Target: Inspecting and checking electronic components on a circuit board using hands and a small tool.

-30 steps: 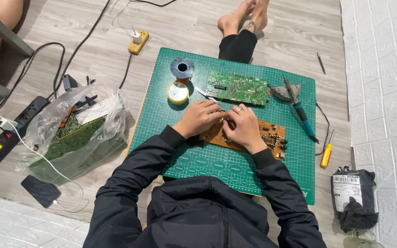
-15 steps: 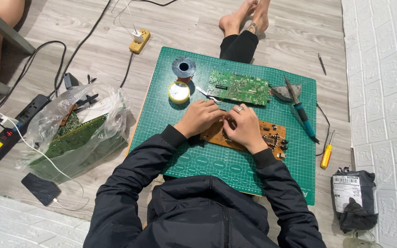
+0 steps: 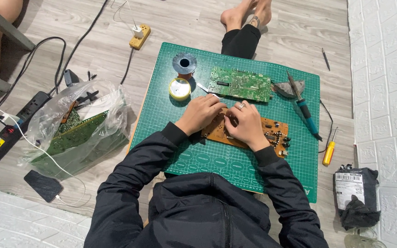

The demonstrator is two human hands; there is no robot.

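Observation:
A brown circuit board (image 3: 272, 133) lies on a green cutting mat (image 3: 217, 160) on the floor. My left hand (image 3: 201, 113) rests on the board's left end, fingers curled, with metal tweezers (image 3: 206, 90) poking out beyond it. My right hand (image 3: 244, 125) presses on the board's middle, a ring on one finger. Whether either hand pinches a small part is hidden by the fingers. A green circuit board (image 3: 241, 84) lies just beyond both hands.
On the mat: a solder spool (image 3: 184, 63), a yellow flux tin (image 3: 179, 88), a blue soldering iron (image 3: 303, 106), a grey sponge (image 3: 283, 88). A yellow screwdriver (image 3: 329, 149) and dark pouch (image 3: 355, 196) lie right. Left: a plastic bag of boards (image 3: 76, 131), power strip (image 3: 5, 138), phone (image 3: 43, 185).
Both hands stay on the brown board; only small finger shifts show. Nothing else has moved.

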